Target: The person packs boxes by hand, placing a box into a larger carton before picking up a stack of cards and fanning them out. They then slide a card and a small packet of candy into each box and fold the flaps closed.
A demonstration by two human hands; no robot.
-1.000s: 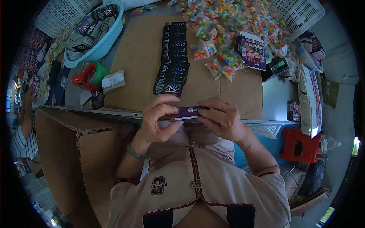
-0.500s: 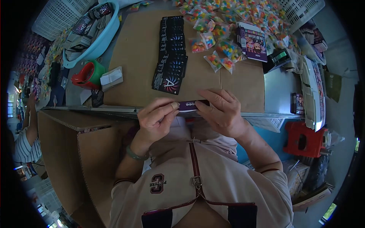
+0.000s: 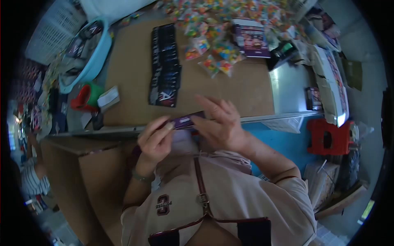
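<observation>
A small purple carton point(image 3: 183, 121) is held just off the table's front edge, tilted up at its right end. My left hand point(image 3: 156, 141) pinches its left end between thumb and fingers. My right hand point(image 3: 223, 125) is at the other end, a digit lying over the carton's face and other fingers stretched out behind it; motion blurs them. Beyond my hands, a long overlapping row of black cards point(image 3: 164, 65) lies on a cardboard sheet point(image 3: 127, 61), with a large "A" on the nearest card.
Clear packets of coloured pieces point(image 3: 221, 53) heap at the back, beside a larger purple box point(image 3: 251, 39). A blue basin point(image 3: 92, 67) of cards and a red-green tape holder point(image 3: 88, 96) stand left. Below are an open carton point(image 3: 65, 160) and a red stool point(image 3: 328, 137).
The view has shifted, so table items appear farther left. The purple carton has tilted, its right end rising, and my right hand's fingers have spread more.
</observation>
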